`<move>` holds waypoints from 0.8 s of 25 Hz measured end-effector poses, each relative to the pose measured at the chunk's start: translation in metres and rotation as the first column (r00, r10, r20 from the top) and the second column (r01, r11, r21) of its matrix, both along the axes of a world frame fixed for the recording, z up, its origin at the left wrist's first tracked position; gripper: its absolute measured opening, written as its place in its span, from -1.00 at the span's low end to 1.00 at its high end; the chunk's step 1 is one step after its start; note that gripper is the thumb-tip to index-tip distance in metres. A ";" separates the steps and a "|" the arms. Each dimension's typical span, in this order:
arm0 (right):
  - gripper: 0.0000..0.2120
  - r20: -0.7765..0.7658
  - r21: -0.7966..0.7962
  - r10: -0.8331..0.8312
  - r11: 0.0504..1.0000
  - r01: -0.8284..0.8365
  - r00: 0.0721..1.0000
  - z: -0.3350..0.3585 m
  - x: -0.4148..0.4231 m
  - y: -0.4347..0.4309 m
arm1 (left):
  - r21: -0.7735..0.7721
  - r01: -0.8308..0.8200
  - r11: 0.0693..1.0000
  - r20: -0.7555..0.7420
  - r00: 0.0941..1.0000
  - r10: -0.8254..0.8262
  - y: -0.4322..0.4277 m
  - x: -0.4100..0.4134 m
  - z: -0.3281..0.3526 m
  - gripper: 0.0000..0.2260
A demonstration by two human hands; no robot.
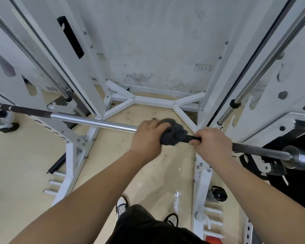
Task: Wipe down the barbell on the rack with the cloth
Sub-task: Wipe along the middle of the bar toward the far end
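The barbell (95, 122) lies across the white rack (88, 88) from left to right, shiny in the middle and dark at its knurled parts. A dark grey cloth (174, 133) is wrapped around the bar near its middle. My left hand (149, 136) is closed on that cloth and the bar under it. My right hand (212, 142) grips the bare bar just right of the cloth. The bar's right sleeve end (297, 158) sticks out past the right upright.
White rack uprights stand close on both sides, with a base frame (153, 100) ahead by the wall. Black weight plates (253, 164) sit at the right. A dark bottle (217, 193) stands on the floor by the right post. My shoes (122, 205) are below.
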State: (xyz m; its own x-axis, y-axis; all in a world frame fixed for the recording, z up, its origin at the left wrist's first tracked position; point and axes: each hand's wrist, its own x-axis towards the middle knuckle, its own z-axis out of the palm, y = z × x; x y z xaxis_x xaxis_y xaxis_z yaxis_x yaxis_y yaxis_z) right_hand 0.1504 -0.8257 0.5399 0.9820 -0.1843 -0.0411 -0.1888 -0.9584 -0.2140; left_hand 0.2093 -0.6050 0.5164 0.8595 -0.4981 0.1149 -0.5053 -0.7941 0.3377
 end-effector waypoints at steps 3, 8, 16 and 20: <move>-0.83 0.019 -0.024 -0.013 1.000 0.014 1.000 -0.003 0.001 0.000 | 0.022 -0.214 0.977 -0.033 0.976 0.215 -0.014 -0.007 0.001 -0.58; -0.87 0.039 0.013 -0.048 0.999 0.047 0.998 -0.003 0.001 -0.004 | -0.056 0.119 0.991 -0.021 0.993 -0.120 -0.041 -0.018 0.005 -0.62; -0.90 -0.008 0.053 -0.128 0.990 0.128 0.992 -0.005 0.004 -0.002 | 0.148 0.087 0.985 -0.083 0.994 -0.076 -0.056 -0.018 0.008 -0.54; -0.94 -0.015 0.041 -0.179 0.983 0.180 0.984 -0.001 0.003 0.003 | 0.103 0.303 0.947 -0.158 0.945 -0.285 -0.037 -0.003 0.018 -0.39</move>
State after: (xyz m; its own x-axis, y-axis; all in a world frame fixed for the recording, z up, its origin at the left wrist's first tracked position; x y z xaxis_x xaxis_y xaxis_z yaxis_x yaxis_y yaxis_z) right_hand 0.1533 -0.8231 0.5392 0.9326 -0.3554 -0.0630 -0.3595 -0.8990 -0.2499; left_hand 0.2061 -0.6421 0.5341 0.6752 -0.7338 -0.0745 -0.6778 -0.6571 0.3299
